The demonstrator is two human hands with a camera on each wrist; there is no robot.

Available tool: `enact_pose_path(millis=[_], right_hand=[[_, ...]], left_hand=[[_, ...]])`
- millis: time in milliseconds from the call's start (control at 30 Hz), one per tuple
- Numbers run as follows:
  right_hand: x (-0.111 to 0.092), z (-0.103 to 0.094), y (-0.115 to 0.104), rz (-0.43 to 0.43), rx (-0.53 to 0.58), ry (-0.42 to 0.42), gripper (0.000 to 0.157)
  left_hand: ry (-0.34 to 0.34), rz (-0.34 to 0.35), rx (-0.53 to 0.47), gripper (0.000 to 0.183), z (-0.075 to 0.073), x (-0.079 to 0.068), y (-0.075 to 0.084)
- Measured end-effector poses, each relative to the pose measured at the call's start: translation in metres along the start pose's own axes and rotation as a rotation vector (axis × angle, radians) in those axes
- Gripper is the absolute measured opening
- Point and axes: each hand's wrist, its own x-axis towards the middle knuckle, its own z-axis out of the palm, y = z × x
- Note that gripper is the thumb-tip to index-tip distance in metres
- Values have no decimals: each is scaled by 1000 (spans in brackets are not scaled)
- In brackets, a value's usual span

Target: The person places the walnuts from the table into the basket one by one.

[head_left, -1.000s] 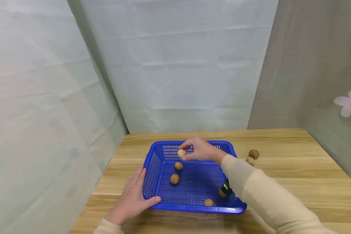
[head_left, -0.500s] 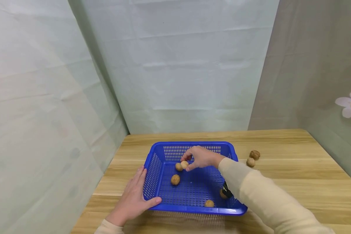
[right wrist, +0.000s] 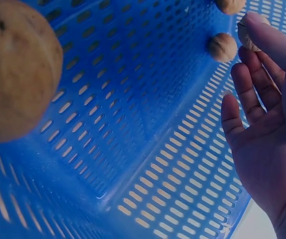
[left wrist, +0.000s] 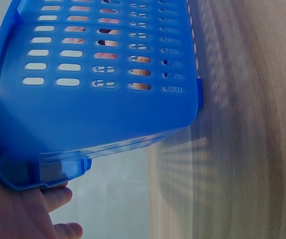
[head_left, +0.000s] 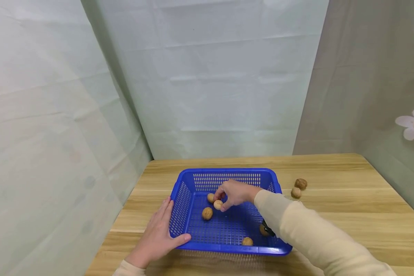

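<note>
A blue plastic basket (head_left: 234,248) with slotted walls stands on the wooden table. My left hand (head_left: 158,232) rests at its front-left corner, fingers straight along the left side and thumb lying on the front rim. Inside the basket, my right hand (head_left: 235,193) pinches a pale walnut (head_left: 218,204) between thumb and fingers, low over the floor. Beside it lie two walnuts, one behind (head_left: 211,197) and one to the front left (head_left: 207,213). A walnut (head_left: 247,241) sits by the front wall, and another walnut (head_left: 263,230) near the right side is partly hidden by the wrist gear.
On the table (head_left: 348,214) right of the basket, a dark walnut (head_left: 301,183) and a lighter walnut (head_left: 296,192) lie close together. Pale cloth curtains (head_left: 224,84) hang behind and at both sides of the table.
My right hand has lowered toward the basket floor with the pale walnut pinched in it, coming nearer the two walnuts there. My left hand has stayed at the corner.
</note>
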Motion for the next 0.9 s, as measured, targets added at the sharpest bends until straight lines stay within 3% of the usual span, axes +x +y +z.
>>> enact_pose_path(millis=[333, 567, 733, 900], right_hand=[[0, 1, -2, 4, -23, 3, 37], [0, -4, -2, -1, 19, 22, 34], [-5, -20, -9, -31, 60, 52, 34], [-25, -53, -20, -78, 98, 89, 35]], left_hand=[[1, 2, -8, 112, 0, 1, 0], [4, -1, -2, 112, 0, 2, 0], [-1, -1, -1, 113, 0, 3, -1], [10, 6, -4, 112, 1, 4, -1]])
